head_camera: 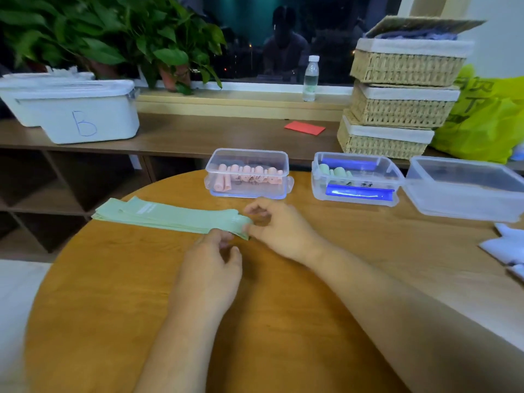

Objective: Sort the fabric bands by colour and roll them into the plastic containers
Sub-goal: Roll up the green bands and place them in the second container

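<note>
A flat stack of pale green fabric bands [170, 217] lies across the round wooden table [113, 293]. My left hand [212, 265] rests at the stack's right end, fingertips touching its near edge. My right hand [278, 225] pinches that same end between thumb and fingers. Behind, a clear plastic container [248, 194] holds several rolled pink bands [249, 173]. A second clear container [357, 199] with blue clips holds a few rolled green bands [336, 171]. A third clear container [465, 191] at the right looks empty.
A shelf behind the table carries a white bin marked B [82, 114], a red card [304, 127], three stacked wicker baskets [397, 103] and a yellow-green bag [482, 120]. A water bottle [311, 78] and potted plants [113, 38] stand on the sill. White items [507, 245] lie at the table's right edge.
</note>
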`<act>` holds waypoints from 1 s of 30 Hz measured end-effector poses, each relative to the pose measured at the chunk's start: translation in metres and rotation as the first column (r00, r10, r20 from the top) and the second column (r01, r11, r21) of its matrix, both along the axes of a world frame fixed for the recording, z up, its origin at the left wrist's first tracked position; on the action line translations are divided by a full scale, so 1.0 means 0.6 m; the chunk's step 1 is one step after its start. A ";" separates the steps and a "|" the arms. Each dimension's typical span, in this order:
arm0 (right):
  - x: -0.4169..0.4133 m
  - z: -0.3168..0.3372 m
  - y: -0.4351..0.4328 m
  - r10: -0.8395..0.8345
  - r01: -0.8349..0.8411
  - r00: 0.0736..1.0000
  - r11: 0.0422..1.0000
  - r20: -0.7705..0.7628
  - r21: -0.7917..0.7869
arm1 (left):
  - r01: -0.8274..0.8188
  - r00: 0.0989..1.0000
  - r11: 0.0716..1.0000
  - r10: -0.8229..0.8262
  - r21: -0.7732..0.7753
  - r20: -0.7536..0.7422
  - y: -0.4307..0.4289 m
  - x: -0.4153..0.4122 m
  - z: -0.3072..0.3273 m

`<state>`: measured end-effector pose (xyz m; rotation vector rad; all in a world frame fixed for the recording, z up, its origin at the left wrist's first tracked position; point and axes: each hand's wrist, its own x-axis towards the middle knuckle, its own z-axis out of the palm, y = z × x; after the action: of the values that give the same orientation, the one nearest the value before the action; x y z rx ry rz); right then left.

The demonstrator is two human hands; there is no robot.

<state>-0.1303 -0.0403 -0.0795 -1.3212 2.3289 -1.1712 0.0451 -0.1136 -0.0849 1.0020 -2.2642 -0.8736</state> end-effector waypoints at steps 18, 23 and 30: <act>0.004 -0.027 0.153 -0.022 0.001 0.987 0.991 -0.159 -0.135 | 0.121 0.979 0.981 -0.142 -0.149 -0.144 0.064 -0.043 0.036; -0.021 -0.020 0.338 -0.010 0.007 0.990 1.000 -0.142 -0.022 | 0.284 0.947 0.945 -0.303 -0.161 -0.107 0.097 -0.049 0.039; -0.061 -0.017 0.424 -0.529 0.526 0.822 0.847 -0.211 -0.075 | 0.388 0.918 0.913 -0.372 -0.122 0.136 0.121 -0.064 0.031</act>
<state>-0.1671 0.2144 -0.0898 -0.8577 2.9843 -1.2251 0.0070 -0.0410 -0.0662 0.5603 -2.6283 -0.8025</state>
